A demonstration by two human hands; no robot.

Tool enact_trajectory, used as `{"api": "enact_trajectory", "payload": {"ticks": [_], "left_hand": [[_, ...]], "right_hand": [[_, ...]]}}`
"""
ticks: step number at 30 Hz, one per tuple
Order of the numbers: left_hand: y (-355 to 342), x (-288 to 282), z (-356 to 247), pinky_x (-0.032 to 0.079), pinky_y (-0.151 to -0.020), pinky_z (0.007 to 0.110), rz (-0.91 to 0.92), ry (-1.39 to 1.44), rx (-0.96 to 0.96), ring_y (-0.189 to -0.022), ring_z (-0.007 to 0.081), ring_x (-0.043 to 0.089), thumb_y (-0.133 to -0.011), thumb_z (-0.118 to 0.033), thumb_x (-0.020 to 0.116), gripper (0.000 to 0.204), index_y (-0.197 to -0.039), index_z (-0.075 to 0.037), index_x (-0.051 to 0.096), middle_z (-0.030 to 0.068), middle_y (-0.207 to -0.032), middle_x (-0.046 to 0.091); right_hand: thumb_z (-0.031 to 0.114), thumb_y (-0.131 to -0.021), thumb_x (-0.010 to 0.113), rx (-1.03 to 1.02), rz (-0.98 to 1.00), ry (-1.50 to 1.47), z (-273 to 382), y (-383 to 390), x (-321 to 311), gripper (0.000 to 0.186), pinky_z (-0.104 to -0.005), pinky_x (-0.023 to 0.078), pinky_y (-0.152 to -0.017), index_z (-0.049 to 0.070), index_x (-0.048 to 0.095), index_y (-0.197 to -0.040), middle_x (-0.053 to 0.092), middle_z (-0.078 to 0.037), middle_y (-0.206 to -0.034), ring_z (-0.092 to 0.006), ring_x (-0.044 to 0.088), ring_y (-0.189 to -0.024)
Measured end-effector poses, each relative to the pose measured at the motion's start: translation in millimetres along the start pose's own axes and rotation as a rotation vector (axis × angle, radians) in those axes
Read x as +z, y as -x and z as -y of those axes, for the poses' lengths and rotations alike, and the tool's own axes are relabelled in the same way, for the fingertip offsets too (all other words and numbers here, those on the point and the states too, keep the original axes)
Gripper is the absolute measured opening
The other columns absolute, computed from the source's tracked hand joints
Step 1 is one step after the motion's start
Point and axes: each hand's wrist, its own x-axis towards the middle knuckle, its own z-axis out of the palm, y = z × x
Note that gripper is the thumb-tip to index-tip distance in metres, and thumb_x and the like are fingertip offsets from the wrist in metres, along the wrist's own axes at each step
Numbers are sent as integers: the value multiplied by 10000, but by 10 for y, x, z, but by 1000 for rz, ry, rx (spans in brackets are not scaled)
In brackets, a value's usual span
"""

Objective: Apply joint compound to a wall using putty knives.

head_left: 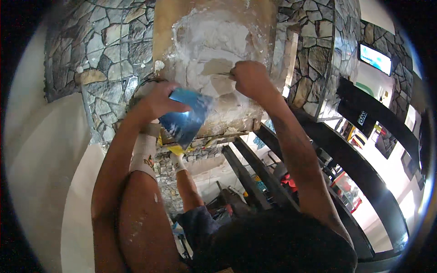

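Note:
My left hand (159, 101) grips a flat, shiny blue plate (189, 113) with whitish smears near its right edge. Its thumb lies across the face, and any handle behind is hidden. My right hand (251, 79) is closed over the middle of a board (166, 20). A thin dark edge pokes out left of its fingers; the rest of that tool is hidden, so its kind is unclear. White-grey paste (211, 38) is spread thickly over the board, with browner patches under my right hand.
Stone-patterned wall covering (111, 50) flanks the board. Below right, dark beams (248, 170) run with gaps over a lower floor holding scattered items. My legs (145, 218) are bent below the board. A lit screen (375, 59) hangs far right; a pale curved wall (45, 159) stands left.

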Motion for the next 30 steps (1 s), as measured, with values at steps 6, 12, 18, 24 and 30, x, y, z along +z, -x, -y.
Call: {"api": "enact_trajectory", "payload": {"ticks": [6, 12, 18, 24, 30], "left_hand": [[267, 52, -338, 446, -597, 225, -410, 440, 74, -631, 82, 557, -668, -118, 681, 259, -884, 14, 629, 33, -715, 628], [115, 491, -658, 459, -556, 328, -595, -190, 111, -552, 251, 579, -699, -167, 654, 184, -758, 5, 624, 152, -637, 597], [-86, 635, -763, 462, -584, 397, -567, -388, 250, -618, 355, 572, -682, -173, 630, 170, -695, -7, 597, 178, -635, 572], [-210, 648, -831, 460, -579, 413, -634, -601, 281, -613, 354, 571, -681, -152, 618, 145, -685, -8, 594, 184, -642, 572], [-456, 509, -682, 468, -615, 423, -634, -642, 217, -626, 361, 575, -669, -179, 621, 169, -701, -15, 597, 184, -643, 577]], "right_hand": [[147, -709, 622, 258, -98, -344, 163, 358, -60, 152, -387, 432, -547, -3, 607, -733, 598, -144, -685, -285, 596, -657], [163, -716, 639, 769, -162, -1146, 438, 602, 262, 201, -367, 466, -607, -17, 635, -808, 623, -141, -654, -240, 607, -603], [86, -713, 609, 795, -320, -1360, 704, 575, 90, 148, -337, 467, -624, -16, 631, -818, 638, -146, -705, -215, 617, -644], [61, -700, 568, 656, -560, -1194, 792, 562, 39, 101, -389, 458, -631, -19, 598, -754, 604, -201, -723, -347, 597, -701], [95, -693, 580, 725, -499, -1195, 772, 621, 30, 123, -421, 450, -636, -16, 584, -747, 586, -210, -715, -387, 574, -704]]}}
